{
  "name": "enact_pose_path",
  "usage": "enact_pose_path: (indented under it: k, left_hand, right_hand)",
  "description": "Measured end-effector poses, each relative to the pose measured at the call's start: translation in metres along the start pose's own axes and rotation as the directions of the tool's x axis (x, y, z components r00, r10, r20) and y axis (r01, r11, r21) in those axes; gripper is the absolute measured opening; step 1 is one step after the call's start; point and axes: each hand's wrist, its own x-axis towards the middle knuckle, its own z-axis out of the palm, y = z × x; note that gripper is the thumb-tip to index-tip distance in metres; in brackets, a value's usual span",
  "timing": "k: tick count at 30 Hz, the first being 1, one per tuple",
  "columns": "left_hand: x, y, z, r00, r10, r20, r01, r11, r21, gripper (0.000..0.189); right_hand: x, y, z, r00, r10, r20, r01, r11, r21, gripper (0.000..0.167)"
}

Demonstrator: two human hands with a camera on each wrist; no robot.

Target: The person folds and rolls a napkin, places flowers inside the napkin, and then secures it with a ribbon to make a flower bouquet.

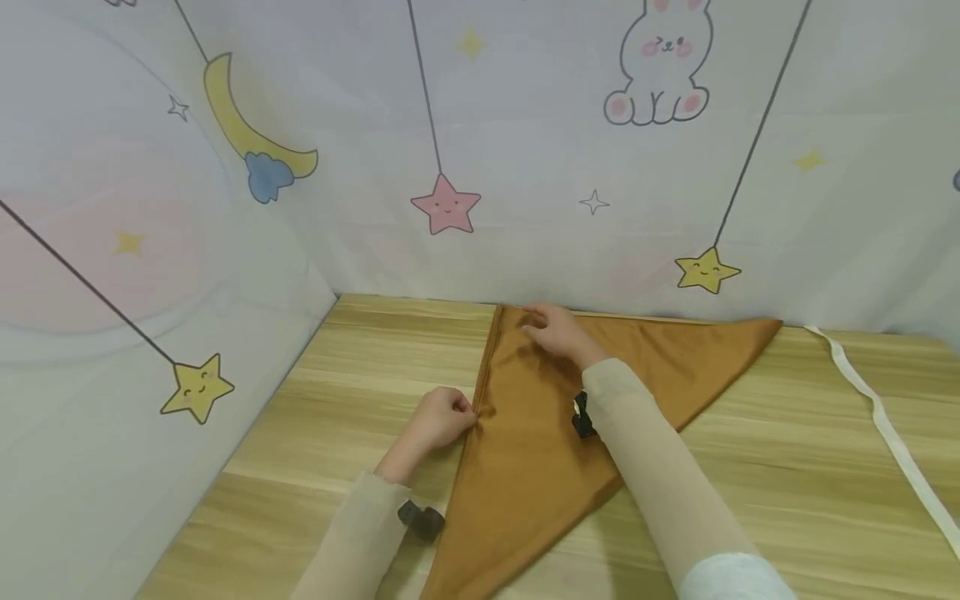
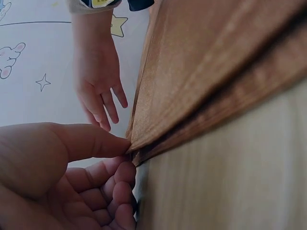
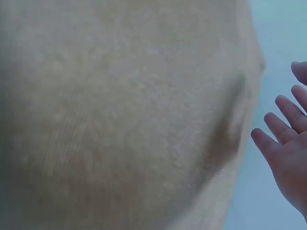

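Note:
A brown cloth, folded into a triangle, lies on the wood-grain table with its long slanted edge toward the front right. At the cloth's left edge my left hand pinches the layered border between thumb and forefinger. The left wrist view shows this pinch close up, the thumb on top and the other fingers curled beneath. Over the far left corner of the cloth hovers my right hand, holding nothing. Its fingers are spread and loosely extended in the right wrist view, and its shadow falls on the cloth.
A white strap runs along the right side of the wood-grain table. Behind and to the left hang pale curtains printed with stars, a moon and a rabbit, meeting the table's far and left edges.

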Motion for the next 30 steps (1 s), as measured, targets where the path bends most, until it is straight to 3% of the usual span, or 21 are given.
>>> enact_pose_path:
  k: [4, 8, 13, 18, 22, 27, 30]
  left_hand:
    - [0.0, 0.002, -0.001, 1.0, -0.013, -0.005, 0.013, 1.0, 0.002, 0.01]
    - [0.0, 0.004, -0.002, 1.0, -0.016, -0.005, 0.016, 1.0, 0.017, 0.009]
    - [0.001, 0.004, -0.001, 0.999, -0.038, -0.001, 0.038, 0.999, 0.02, 0.009]
    - [0.002, 0.004, -0.001, 0.999, -0.049, -0.003, 0.049, 0.999, 0.024, 0.011]
    - [0.002, 0.006, -0.001, 0.998, -0.058, -0.008, 0.059, 0.997, 0.04, 0.013]
    - [-0.001, 0.007, -0.002, 0.998, -0.065, -0.017, 0.066, 0.997, 0.047, 0.012]
    - [-0.003, 0.006, -0.003, 0.998, -0.058, -0.014, 0.058, 0.997, 0.043, 0.013]
  right_hand:
    - [-0.012, -0.006, -0.007, 0.999, -0.029, 0.013, 0.029, 1.0, -0.003, 0.051]
    - [-0.028, -0.014, -0.016, 0.991, -0.13, 0.019, 0.131, 0.99, -0.046, 0.051]
    - [-0.059, -0.02, -0.024, 0.966, -0.25, 0.057, 0.256, 0.959, -0.119, 0.049]
    - [-0.097, -0.029, -0.024, 0.93, -0.333, 0.153, 0.359, 0.912, -0.2, 0.047]
    - [-0.127, -0.035, -0.019, 0.91, -0.346, 0.229, 0.391, 0.9, -0.191, 0.044]
    - [-0.157, -0.038, -0.011, 0.901, -0.329, 0.282, 0.368, 0.924, -0.099, 0.043]
    - [-0.173, -0.039, -0.006, 0.889, -0.344, 0.304, 0.383, 0.92, -0.079, 0.042]
